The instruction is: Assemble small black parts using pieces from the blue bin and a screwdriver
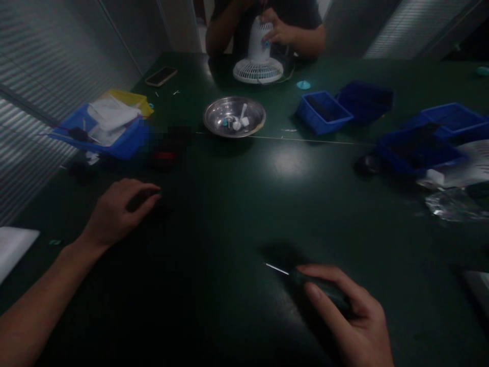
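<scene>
My right hand point(353, 318) is closed around the dark handle of a screwdriver point(305, 278), whose thin metal shaft points left and away just over the dark green table point(237, 204). My left hand point(120, 209) rests on the table at the left, fingers curled over a small dark thing that I cannot make out. A steel bowl point(234, 116) with a few small white and blue parts stands in the middle, beyond both hands.
Across the table a person holds a white desk fan point(260, 56) face down. Blue bins point(324, 111) stand at the right, another blue bin with white cloths point(103, 127) at the left. A phone point(161, 76) lies far left; crumpled plastic point(454, 204) at the right edge.
</scene>
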Demonstrator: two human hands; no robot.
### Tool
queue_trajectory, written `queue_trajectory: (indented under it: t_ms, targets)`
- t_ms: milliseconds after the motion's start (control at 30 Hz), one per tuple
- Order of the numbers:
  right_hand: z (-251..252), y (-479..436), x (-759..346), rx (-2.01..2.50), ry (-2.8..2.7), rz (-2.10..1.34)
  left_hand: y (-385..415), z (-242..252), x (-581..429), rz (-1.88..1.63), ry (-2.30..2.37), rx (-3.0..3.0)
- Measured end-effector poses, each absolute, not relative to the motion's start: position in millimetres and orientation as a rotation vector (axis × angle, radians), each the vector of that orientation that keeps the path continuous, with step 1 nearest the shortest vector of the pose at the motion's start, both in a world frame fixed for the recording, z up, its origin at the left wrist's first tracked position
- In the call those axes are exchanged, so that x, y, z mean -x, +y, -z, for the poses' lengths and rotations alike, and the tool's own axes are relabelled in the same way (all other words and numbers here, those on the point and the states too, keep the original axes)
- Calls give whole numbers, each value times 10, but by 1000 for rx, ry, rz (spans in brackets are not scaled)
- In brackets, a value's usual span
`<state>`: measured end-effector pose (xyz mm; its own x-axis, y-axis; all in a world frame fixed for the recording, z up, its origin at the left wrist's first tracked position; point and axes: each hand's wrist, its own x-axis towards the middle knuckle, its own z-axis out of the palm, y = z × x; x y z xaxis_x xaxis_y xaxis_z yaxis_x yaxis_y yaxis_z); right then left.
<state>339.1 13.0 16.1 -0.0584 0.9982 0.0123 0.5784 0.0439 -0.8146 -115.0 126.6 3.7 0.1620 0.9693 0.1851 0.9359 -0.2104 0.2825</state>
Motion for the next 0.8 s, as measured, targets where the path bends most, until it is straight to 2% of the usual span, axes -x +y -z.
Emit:
queue_trajectory:
  t_ms: [233, 500, 800]
  targets:
    - [-140, 126, -3414, 1603, -1708, -882, 1325, -74, 1147, -544, 1827, -2122]
    - [-141, 125, -3406, 1612, -1690, -892, 1161, -93, 1055, -763, 2003, -1660]
    - [-154, 134, -3387, 1580, -1687, -886, 1051, -124, 926, -871, 1991, -1588]
